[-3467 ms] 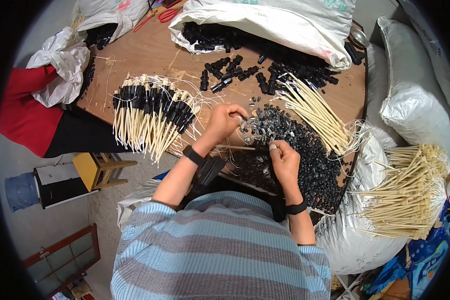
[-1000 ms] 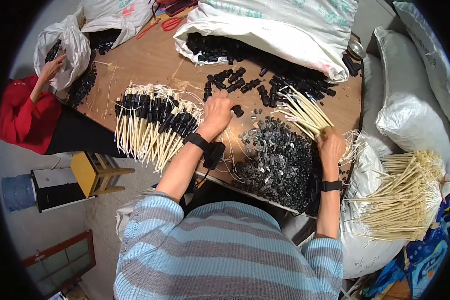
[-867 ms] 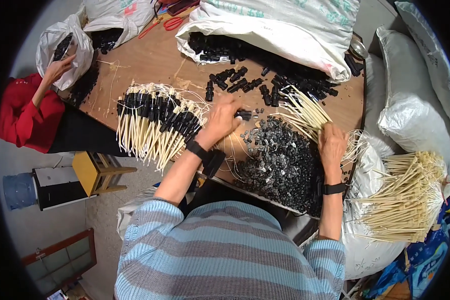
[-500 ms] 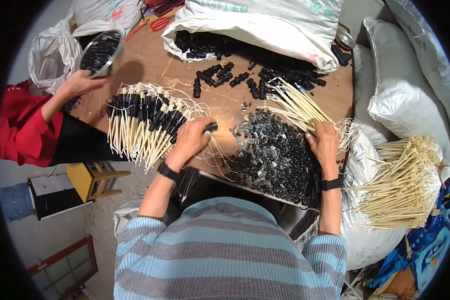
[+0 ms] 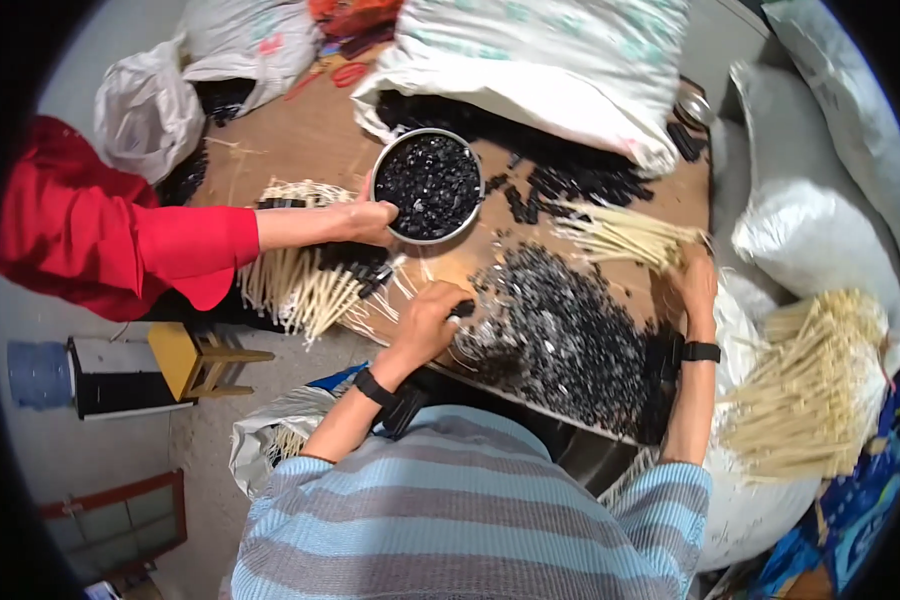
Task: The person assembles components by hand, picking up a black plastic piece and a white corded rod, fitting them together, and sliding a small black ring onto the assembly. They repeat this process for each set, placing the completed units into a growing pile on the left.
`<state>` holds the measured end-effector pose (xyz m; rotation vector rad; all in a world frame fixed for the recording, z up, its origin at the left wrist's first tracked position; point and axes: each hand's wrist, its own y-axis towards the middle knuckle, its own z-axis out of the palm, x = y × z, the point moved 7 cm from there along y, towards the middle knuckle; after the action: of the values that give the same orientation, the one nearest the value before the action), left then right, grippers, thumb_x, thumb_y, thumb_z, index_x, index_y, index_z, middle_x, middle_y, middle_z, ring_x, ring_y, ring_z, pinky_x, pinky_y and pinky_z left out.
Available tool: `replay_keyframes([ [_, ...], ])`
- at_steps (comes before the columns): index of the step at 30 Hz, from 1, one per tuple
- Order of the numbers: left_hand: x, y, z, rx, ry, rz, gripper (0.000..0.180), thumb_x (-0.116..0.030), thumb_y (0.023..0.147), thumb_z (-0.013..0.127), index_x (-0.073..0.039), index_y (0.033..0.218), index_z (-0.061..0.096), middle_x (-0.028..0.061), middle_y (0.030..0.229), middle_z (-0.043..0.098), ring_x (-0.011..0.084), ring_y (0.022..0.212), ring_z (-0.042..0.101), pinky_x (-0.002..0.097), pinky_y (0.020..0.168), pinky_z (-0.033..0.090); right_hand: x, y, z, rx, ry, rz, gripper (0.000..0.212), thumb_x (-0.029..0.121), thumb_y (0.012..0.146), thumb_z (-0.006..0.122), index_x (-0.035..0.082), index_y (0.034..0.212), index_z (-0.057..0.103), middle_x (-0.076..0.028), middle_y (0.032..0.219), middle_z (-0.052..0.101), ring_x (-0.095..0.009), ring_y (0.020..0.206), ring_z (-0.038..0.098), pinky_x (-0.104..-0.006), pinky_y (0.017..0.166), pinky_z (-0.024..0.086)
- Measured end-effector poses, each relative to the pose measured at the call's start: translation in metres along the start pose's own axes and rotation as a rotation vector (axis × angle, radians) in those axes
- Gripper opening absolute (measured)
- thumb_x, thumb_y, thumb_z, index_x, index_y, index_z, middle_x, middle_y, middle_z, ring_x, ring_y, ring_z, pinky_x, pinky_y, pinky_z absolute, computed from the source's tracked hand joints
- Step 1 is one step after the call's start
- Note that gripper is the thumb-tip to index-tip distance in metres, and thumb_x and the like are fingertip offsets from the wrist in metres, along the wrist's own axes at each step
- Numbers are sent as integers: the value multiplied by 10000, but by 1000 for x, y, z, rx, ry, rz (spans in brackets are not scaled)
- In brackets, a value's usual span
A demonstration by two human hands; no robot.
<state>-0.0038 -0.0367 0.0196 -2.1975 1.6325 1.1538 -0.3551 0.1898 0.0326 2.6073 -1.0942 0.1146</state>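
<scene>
My left hand (image 5: 428,328) is closed on a black plastic fitting (image 5: 462,308), whose end shows past the fingertips, at the left edge of the loose pile. On the right, my right hand (image 5: 694,284) has its fingers closed around the near end of a bundle of thin cream sticks (image 5: 615,232) with white threads. Between my hands spreads a heap of small black and clear pieces (image 5: 560,320). A co-worker's hand (image 5: 360,220) holds a round metal bowl (image 5: 381,178) filled with similar small black pieces above the table.
Cream sticks with black fittings (image 5: 315,305) lie left, partly hidden by the co-worker's red sleeve (image 5: 190,250). A white sack (image 5: 540,70) of black fittings stands at the back. More cream sticks (image 5: 805,400) rest on a sack at right. Red scissors (image 5: 350,74) lie far left.
The co-worker's bowl has come in from the far left to the middle of the table. My right hand and its stick bundle have shifted; the sticks now lie flatter.
</scene>
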Motion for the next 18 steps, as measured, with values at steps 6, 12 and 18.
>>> replay_keyframes([
  [6, 7, -15, 15, -7, 74, -36, 409, 51, 642, 604, -7, 1046, 617, 148, 1128, 623, 355, 1077, 549, 407, 948, 436, 14, -61, -42, -46, 286, 187, 337, 137, 781, 662, 26, 1099, 663, -90, 898, 683, -168, 687, 560, -299, 670, 469],
  [12, 7, -22, 24, -32, 65, -51, 408, 23, 661, 570, -21, 1064, 619, 159, 1178, 597, 370, 1107, 522, 432, 980, 414, 42, -122, -34, 53, 465, 189, 312, 128, 797, 706, 8, 1081, 658, -64, 853, 674, -123, 665, 539, -271, 625, 451],
  [18, 8, -28, 22, -120, 75, -33, 440, 37, 629, 612, -56, 1056, 657, 158, 1144, 582, 354, 1084, 537, 419, 941, 443, 85, -138, -26, 125, 619, 175, 295, 143, 795, 702, 26, 1061, 653, -144, 926, 673, -260, 787, 649, -339, 718, 502],
])
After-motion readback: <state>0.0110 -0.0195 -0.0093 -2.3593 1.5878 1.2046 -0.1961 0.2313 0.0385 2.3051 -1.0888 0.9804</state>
